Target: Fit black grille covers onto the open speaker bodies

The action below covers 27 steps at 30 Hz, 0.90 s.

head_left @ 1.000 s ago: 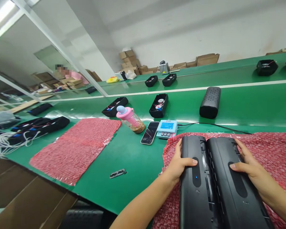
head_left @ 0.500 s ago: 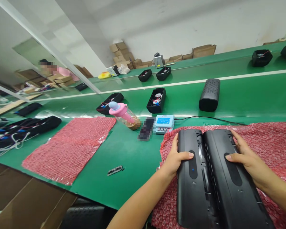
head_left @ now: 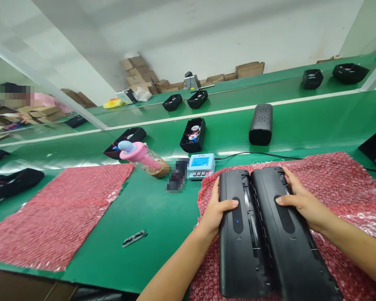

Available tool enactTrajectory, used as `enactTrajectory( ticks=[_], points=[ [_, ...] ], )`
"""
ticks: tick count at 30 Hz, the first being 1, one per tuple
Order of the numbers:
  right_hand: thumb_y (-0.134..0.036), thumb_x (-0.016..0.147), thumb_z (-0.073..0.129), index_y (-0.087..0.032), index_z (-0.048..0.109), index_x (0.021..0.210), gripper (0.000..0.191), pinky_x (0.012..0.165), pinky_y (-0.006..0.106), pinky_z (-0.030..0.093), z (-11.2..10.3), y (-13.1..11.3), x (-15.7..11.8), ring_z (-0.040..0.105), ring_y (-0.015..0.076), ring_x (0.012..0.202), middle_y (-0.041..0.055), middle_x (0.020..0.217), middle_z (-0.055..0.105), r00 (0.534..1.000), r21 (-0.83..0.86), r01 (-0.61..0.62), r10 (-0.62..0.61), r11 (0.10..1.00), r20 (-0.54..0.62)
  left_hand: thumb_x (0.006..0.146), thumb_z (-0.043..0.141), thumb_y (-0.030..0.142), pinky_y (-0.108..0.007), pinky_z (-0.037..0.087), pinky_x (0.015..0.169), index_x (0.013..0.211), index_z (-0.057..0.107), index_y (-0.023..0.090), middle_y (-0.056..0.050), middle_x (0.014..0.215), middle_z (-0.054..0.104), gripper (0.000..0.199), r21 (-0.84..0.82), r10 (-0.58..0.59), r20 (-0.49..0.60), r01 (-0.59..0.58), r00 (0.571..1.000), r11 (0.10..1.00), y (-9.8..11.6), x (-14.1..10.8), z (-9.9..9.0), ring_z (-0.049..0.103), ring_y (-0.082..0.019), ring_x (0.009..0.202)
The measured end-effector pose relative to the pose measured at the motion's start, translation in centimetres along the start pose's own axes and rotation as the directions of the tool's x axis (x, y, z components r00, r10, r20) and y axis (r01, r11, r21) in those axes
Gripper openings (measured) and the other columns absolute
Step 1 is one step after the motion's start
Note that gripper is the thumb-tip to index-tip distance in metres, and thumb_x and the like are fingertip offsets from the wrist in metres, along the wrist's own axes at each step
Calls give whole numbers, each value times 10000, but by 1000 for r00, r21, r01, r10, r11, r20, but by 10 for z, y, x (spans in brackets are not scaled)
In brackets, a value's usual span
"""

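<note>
Two long black speakers lie side by side over pink bubble wrap (head_left: 335,179). My left hand (head_left: 215,211) grips the far end of the left speaker (head_left: 232,263), its thumb on the dark oval button panel. A small blue light glows on that panel. Around the outer side of the right speaker (head_left: 297,267) my right hand (head_left: 303,205) is wrapped, thumb pressed at the top of its panel, where no light shows. Just beyond them stands a light-blue box with a screen (head_left: 201,165), a black cable running from it. The fingers under both speakers are hidden.
A pink-lidded drink bottle (head_left: 146,159) leans beside a blurred dark phone-like object (head_left: 178,173). More bubble wrap (head_left: 59,213) covers the left, near a small grey strip (head_left: 134,238). Open black housings (head_left: 192,134) and a closed speaker (head_left: 261,124) sit farther back. A person (head_left: 28,100) is at far left.
The view has swung to the right, so the bench and everything on it sit farther left in the picture. Both hands keep the same hold on the speakers.
</note>
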State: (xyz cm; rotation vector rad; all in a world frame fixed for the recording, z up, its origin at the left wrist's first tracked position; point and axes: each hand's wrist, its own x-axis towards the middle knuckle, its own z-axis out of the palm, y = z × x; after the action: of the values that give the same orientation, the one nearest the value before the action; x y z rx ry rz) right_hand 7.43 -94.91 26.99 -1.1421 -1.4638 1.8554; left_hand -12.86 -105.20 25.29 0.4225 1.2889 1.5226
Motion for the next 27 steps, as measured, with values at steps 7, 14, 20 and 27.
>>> enactTrajectory(
  ticks=[7,14,20,27],
  points=[
    [-296,520,752,-283,-208,1462,1344,944,363,467,-18,-9,-2,354,315,1319,40,1558,-32,955,-176,3,50,984,293,517,741,169,-380,553,631,1477,140,309,-104,1138,620,1141,7,-9,21,9,1000,1000,2,-1,0,669,-265,740],
    [-197,469,674,-289,-109,1488,1289,849,352,508,-11,-11,-2,414,345,1264,51,1560,29,989,-207,4,27,978,147,488,727,154,-351,551,650,1469,184,283,-117,1251,559,1129,-10,21,-2,-21,1000,1000,0,0,0,649,-274,858],
    [-217,528,654,-278,-109,1493,1232,782,368,529,-10,-11,-7,548,325,1115,83,1533,186,989,-200,-13,42,980,143,502,713,155,-345,546,669,1458,220,273,-115,1283,532,1083,-10,33,9,-33,999,999,0,-3,2,635,-263,883],
    [-224,533,718,-244,-129,1492,1279,818,378,543,-13,-9,-4,498,344,1195,83,1495,293,988,-213,17,16,977,153,510,718,164,-356,547,664,1486,133,292,-117,1310,517,1145,4,14,16,-14,1000,1000,-2,0,-2,642,-275,877]
  ],
)
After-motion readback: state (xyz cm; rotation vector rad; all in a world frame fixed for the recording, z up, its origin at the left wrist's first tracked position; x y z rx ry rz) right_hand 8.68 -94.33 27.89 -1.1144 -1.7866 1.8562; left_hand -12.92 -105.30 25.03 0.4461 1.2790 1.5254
